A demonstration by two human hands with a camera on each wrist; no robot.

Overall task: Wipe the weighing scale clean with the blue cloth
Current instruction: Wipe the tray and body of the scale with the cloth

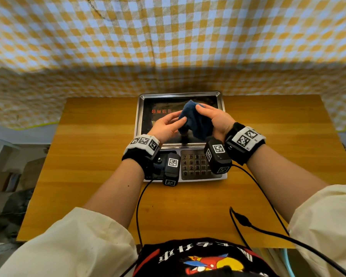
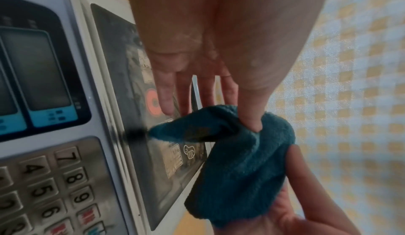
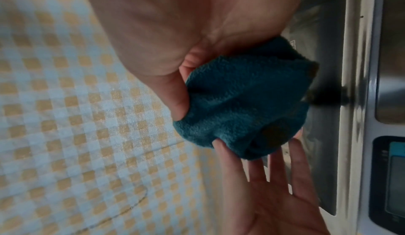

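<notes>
Blue cloth (image 1: pixel 196 121) was bunched into a loose wad, held in the air just above the weighing scale (image 1: pixel 180 136), over the right half of its steel pan (image 1: pixel 142 108). One drooping corner pointed down toward the pan's near edge; contact with the pan could not be confirmed. Long axis of the wad ran roughly far-to-near over the pan.

Right hand (image 1: pixel 214 120) clasped the cloth from the right, thumb and fingers curled into the fabric. Left hand (image 1: pixel 166 124) lay left of the cloth, fingers (image 3: pixel 254 169) straight and spread, with only the thumb (image 2: pixel 252 117) pressed into a fold.

Judgement: right hand was nearer and carried the cloth; the surface to wipe lay directly below it. Keypad (image 1: pixel 196 164) sat nearer the person than the pan, under both wrists.
</notes>
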